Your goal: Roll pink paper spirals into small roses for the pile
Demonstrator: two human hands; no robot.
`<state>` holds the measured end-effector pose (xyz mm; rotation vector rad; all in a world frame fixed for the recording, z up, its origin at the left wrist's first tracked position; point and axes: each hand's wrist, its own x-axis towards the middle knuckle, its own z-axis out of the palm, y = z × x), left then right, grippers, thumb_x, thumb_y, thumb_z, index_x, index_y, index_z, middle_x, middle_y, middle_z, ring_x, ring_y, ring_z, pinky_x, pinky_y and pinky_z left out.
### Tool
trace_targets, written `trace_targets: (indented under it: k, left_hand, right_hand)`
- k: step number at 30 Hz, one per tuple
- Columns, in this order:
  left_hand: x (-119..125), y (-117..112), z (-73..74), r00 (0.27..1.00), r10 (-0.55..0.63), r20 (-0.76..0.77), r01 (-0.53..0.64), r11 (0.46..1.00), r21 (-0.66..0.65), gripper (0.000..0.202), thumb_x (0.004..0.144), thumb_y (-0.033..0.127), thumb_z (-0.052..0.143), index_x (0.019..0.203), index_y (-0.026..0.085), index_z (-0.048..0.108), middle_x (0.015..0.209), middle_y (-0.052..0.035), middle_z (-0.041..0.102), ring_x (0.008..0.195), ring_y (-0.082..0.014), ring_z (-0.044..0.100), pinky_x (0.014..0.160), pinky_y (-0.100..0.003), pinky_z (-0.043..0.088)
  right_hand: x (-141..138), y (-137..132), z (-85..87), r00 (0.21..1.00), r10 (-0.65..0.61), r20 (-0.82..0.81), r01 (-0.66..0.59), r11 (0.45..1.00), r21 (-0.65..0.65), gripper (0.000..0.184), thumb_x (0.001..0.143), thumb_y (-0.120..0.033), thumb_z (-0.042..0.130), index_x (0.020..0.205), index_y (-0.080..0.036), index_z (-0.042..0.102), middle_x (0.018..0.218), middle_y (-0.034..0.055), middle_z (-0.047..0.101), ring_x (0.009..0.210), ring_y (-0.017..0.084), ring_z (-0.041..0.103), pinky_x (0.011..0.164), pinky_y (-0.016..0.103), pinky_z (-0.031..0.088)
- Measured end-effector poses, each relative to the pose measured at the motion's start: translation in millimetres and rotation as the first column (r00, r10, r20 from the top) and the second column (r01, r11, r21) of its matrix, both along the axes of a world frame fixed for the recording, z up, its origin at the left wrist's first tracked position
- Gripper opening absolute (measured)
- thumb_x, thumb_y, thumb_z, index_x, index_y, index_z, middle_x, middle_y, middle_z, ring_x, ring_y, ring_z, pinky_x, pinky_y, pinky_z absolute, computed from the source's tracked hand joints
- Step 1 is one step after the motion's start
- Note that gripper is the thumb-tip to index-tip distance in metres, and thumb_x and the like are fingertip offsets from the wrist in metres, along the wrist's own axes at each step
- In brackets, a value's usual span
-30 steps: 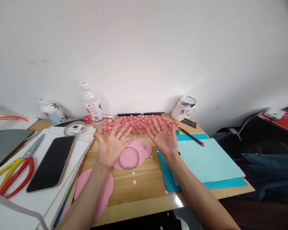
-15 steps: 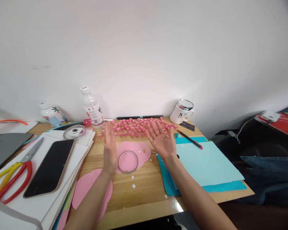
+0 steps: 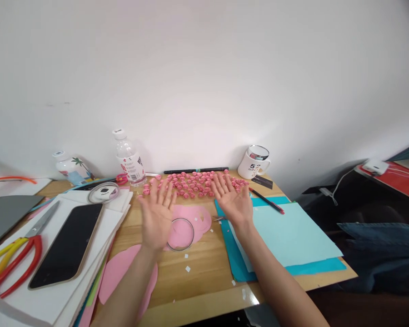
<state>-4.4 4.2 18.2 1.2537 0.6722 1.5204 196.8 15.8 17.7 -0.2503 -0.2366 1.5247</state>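
Against a white wall [image 3: 204, 91], one wooden bench [image 3: 207, 265] carries scattered pink rolls [image 3: 192, 184] behind the hands; left hand [image 3: 157, 220] and right hand [image 3: 234, 205] hover well apart, palms up, fingers spread, pink paper [image 3: 191, 212] between, white mug [image 3: 248, 165] farther right.

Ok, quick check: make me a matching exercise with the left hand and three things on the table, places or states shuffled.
1. Phone
2. Thin ring
3. White mug
4. Left hand

A. beside a black card
B. open, palm showing
C. on white sheets
D. on pink paper

Pairs: 1-C, 2-D, 3-A, 4-B
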Motion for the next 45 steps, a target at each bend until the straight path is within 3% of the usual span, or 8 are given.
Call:
trace_targets:
  k: [3,7,23,32,36,39,42,45]
  left_hand:
    - [-18.0,14.6,2.6,0.793,0.134,0.594,0.148,0.904,-0.401,0.065,0.088,0.056,0.018,0.137,0.015,0.029,0.141,-0.0182,0.036,0.125,-0.0247,0.042,0.100,-0.046,0.036]
    - [-25.1,19.6,2.5,0.626,0.228,0.745,0.197,0.879,-0.434,0.061,0.089,0.050,0.025,0.137,0.011,0.027,0.138,-0.0211,0.040,0.121,-0.0250,0.047,0.095,-0.042,0.043]
    - [-13.4,13.1,7.1,0.654,0.206,0.728,0.253,0.848,-0.467,0.051,0.090,0.041,0.032,0.132,0.011,0.034,0.134,-0.0203,0.045,0.120,-0.0253,0.047,0.095,-0.041,0.045]
    - [-13.5,13.4,9.4,0.671,0.195,0.715,0.258,0.843,-0.472,0.041,0.092,0.029,0.033,0.127,0.010,0.040,0.130,-0.0205,0.050,0.116,-0.0232,0.052,0.092,-0.040,0.047]
    - [-7.9,10.5,6.9,0.868,0.178,0.464,0.104,0.847,-0.521,0.029,0.087,0.019,0.045,0.112,0.011,0.055,0.102,-0.0143,0.067,0.096,-0.0203,0.064,0.089,-0.038,0.047]
    - [-2.6,5.3,0.5,0.988,0.153,-0.020,-0.149,0.911,-0.385,0.024,0.072,0.017,0.063,0.096,0.016,0.064,0.079,-0.0048,0.070,0.074,-0.0172,0.066,0.079,-0.034,0.049]
    - [-0.4,2.5,-9.8,0.869,0.112,-0.482,-0.246,0.943,-0.223,0.017,0.064,0.019,0.068,0.082,0.018,0.069,0.078,-0.0054,0.070,0.075,-0.0200,0.063,0.076,-0.035,0.048]
    - [-2.0,3.3,-19.6,0.741,0.043,-0.670,-0.157,0.981,-0.111,0.025,0.057,0.015,0.071,0.081,0.020,0.070,0.083,-0.0064,0.069,0.077,-0.0223,0.061,0.074,-0.036,0.047]
  right_hand:
    - [13.9,11.4,-11.9,0.986,-0.091,-0.138,0.068,0.984,-0.164,0.059,0.090,-0.055,0.014,0.125,-0.016,0.043,0.130,0.0122,0.049,0.119,0.018,0.048,0.091,0.040,0.046]
    - [11.3,11.6,-17.4,0.981,-0.086,-0.176,0.048,0.977,-0.209,0.052,0.090,-0.053,0.026,0.122,-0.017,0.045,0.127,0.0129,0.052,0.117,0.019,0.050,0.086,0.040,0.049]
    - [3.6,8.4,-20.5,0.979,-0.059,-0.195,0.008,0.968,-0.249,0.043,0.090,-0.047,0.033,0.111,-0.016,0.053,0.114,0.0101,0.060,0.108,0.016,0.055,0.077,0.029,0.053]
    - [3.9,9.7,-24.5,1.000,-0.020,-0.009,0.017,0.969,-0.246,0.034,0.092,-0.042,0.033,0.097,-0.020,0.058,0.083,0.0027,0.064,0.074,0.011,0.060,0.061,0.023,0.052]
    - [4.1,5.5,-19.8,0.997,0.041,0.072,-0.034,0.994,-0.099,0.027,0.090,-0.034,0.042,0.070,-0.020,0.054,0.057,-0.0048,0.052,0.052,0.006,0.050,0.048,0.014,0.045]
    - [4.4,-4.8,-11.3,0.967,0.168,0.190,-0.193,0.973,0.124,0.027,0.084,-0.032,0.055,0.061,-0.020,0.050,0.049,-0.0075,0.044,0.042,0.005,0.042,0.039,0.011,0.037]
    - [3.3,-16.9,-3.2,0.733,0.363,0.575,-0.581,0.774,0.252,0.027,0.065,-0.036,0.074,0.059,-0.018,0.056,0.049,-0.0056,0.051,0.044,0.006,0.047,0.041,0.015,0.040]
    - [-0.2,-24.2,2.2,0.177,0.508,0.843,-0.898,0.434,-0.073,0.030,0.060,-0.032,0.078,0.079,-0.013,0.065,0.069,0.0019,0.065,0.058,0.011,0.060,0.052,0.020,0.048]
